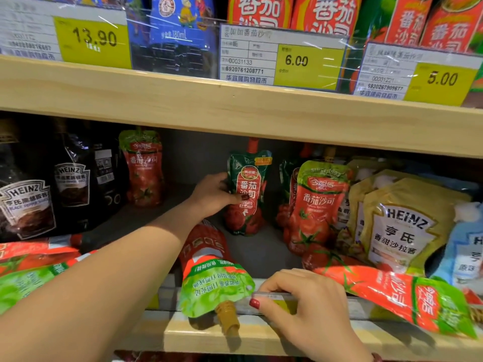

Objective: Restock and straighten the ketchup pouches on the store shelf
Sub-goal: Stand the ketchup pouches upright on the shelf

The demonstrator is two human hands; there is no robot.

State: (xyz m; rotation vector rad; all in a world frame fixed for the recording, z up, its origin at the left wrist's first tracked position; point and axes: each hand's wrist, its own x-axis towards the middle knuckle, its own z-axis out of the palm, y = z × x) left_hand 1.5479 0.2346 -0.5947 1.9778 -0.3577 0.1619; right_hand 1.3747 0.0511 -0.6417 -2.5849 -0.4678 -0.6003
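My left hand (214,195) reaches deep into the middle shelf and grips an upright green-and-red ketchup pouch (247,194) by its left side. A red-and-green ketchup pouch (211,267) lies flat below my wrist, its gold cap hanging over the shelf's front edge. My right hand (300,301) rests on the front rail of the shelf (261,335), fingers curled over the price strip, holding no pouch. Another ketchup pouch (397,293) lies flat at the right front. More stand upright at the back left (142,168) and right of centre (317,202).
Black Heinz pouches (28,205) stand at the left, yellow Heinz salad-dressing pouches (402,228) at the right. Flat ketchup pouches (34,267) pile at the left front. The wooden shelf above (235,103) carries price tags and more pouches.
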